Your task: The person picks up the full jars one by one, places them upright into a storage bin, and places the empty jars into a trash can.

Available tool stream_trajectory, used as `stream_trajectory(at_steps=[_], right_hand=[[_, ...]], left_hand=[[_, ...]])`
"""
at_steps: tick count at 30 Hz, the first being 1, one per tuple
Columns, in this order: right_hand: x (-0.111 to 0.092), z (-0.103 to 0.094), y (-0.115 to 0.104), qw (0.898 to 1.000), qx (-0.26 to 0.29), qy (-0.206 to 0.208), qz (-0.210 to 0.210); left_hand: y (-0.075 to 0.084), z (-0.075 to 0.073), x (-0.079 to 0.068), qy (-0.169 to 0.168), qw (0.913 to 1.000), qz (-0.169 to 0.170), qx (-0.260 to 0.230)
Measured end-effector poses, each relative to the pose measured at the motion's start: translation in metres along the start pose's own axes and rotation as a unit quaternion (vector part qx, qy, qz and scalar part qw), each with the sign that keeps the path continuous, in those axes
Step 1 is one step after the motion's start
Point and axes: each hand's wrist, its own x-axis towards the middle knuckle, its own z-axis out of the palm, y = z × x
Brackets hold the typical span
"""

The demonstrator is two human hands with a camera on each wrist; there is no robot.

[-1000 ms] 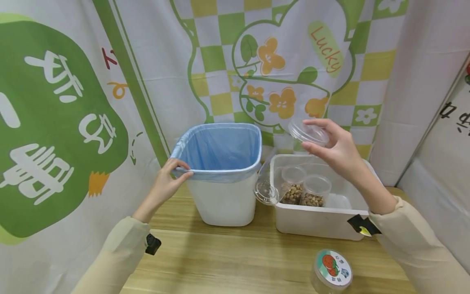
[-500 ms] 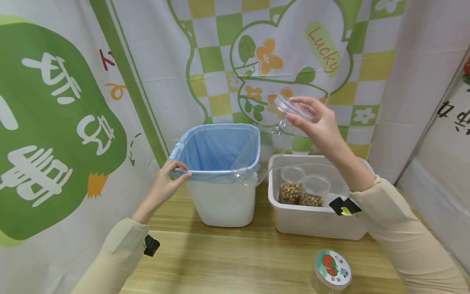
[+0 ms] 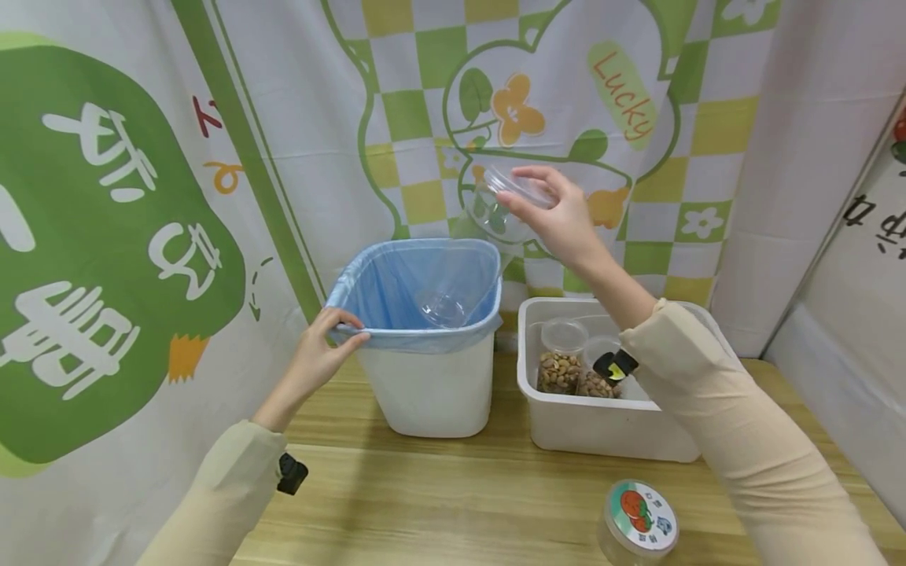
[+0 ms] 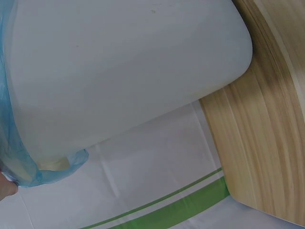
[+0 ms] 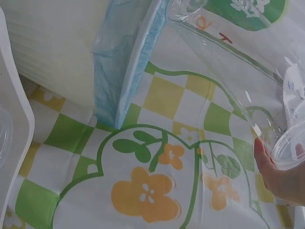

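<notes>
My left hand [image 3: 345,327] grips the near left rim of a white waste bin [image 3: 425,393] lined with a blue bag [image 3: 396,279]. Only a fingertip [image 4: 5,188] shows in the left wrist view, beside the bag's edge [image 4: 19,157]. My right hand [image 3: 527,192] is raised above the bin's right corner and holds a long clear plastic jar [image 3: 488,216] by its base. The jar is tilted, and its open mouth [image 3: 442,308] points down into the bin. In the right wrist view the jar [image 5: 224,81] runs from my fingers [image 5: 276,176] up towards the bin [image 5: 52,43]. It looks empty.
A white tub [image 3: 602,432] stands right of the bin and holds two clear jars of nuts [image 3: 559,365]. A lidded jar with a picture label [image 3: 640,519] stands near the wooden table's front edge [image 3: 425,503]. Printed curtains close in the back and both sides.
My right hand has carried the clear jar up and left from above the tub to over the bin, so its mouth now hangs inside the bag. My left hand has stayed on the rim.
</notes>
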Motion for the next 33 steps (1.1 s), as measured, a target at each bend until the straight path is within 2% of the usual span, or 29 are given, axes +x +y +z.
stream_trajectory(at_steps=[3, 6, 13, 20, 26, 28, 33], right_hand=[[0.005, 0.008, 0.003, 0.999, -0.035, 0.000, 0.006], [0.011, 0.016, 0.006, 0.999, -0.053, 0.003, 0.008], [0.020, 0.039, 0.016, 0.997, -0.071, 0.004, 0.009], [0.024, 0.058, 0.027, 0.990, -0.140, -0.011, 0.005], [0.024, 0.067, 0.032, 0.986, -0.163, -0.027, 0.013], [0.023, 0.070, 0.033, 0.986, -0.166, -0.031, 0.015], [0.019, 0.077, 0.038, 0.984, -0.173, -0.043, 0.025]], left_hand=[[0.012, -0.002, -0.001, -0.002, 1.0000, -0.003, 0.002], [0.015, -0.002, -0.001, -0.004, 1.0000, -0.009, -0.001], [0.014, -0.003, 0.000, -0.001, 0.9999, -0.003, -0.010], [0.014, -0.003, 0.000, 0.001, 0.9999, -0.004, -0.010], [0.015, -0.002, -0.001, -0.002, 0.9999, -0.013, -0.006], [0.014, -0.002, -0.001, -0.003, 0.9999, -0.012, -0.005], [-0.008, 0.000, 0.000, -0.005, 0.9999, -0.012, 0.002]])
